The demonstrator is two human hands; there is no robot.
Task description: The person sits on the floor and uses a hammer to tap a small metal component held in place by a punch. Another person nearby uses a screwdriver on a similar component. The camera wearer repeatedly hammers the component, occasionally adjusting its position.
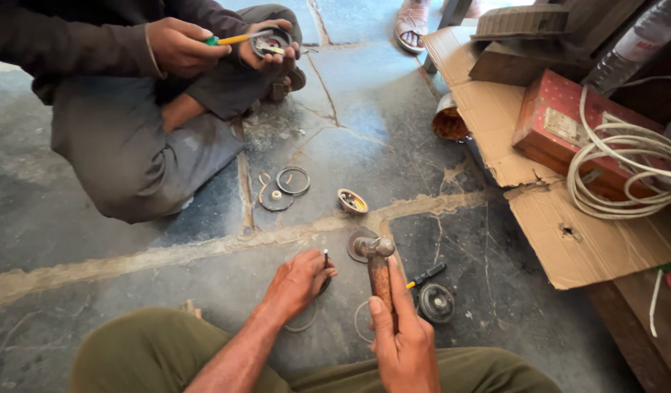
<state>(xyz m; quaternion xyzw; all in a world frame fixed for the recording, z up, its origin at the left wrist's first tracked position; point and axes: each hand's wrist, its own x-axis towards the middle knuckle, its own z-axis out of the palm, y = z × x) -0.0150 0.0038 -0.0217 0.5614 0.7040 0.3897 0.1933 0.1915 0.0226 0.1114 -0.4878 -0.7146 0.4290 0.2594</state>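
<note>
1. The floor (pixel 422 124) takes up most of the view: dark stone slabs, cracked, with pale dusty mortar lines running across. No bench is used; everything is laid straight on the floor.
2. On the right, flattened cardboard (pixel 568 240) is spread out, with a red box (pixel 561 124) and a coil of white cable (pixel 626 167) on it, and stacked wooden bits at the far end.
3. At the far left a seated co-worker (pixel 117 138) is seen, a round part held in one hand and a yellow-handled tool worked into it with the other.
4. The hammer (pixel 379 273) is held upright near the middle; the right hand (pixel 404 342) is closed around its wooden handle, head just over a flat round disc (pixel 361 244).
5. The left hand (pixel 299 280) is pinched shut on a thin dark punch (pixel 325 263), tip down at the floor.
6. Progress, judged loosely: things look mid-way. Rings and a plate (pixel 284 189), a small cup-shaped piece (pixel 352 201) and a dark round housing (pixel 436 302) are lying apart, nothing reassembled yet.
7. A small screwdriver (pixel 427 275) is left beside the housing.
</note>
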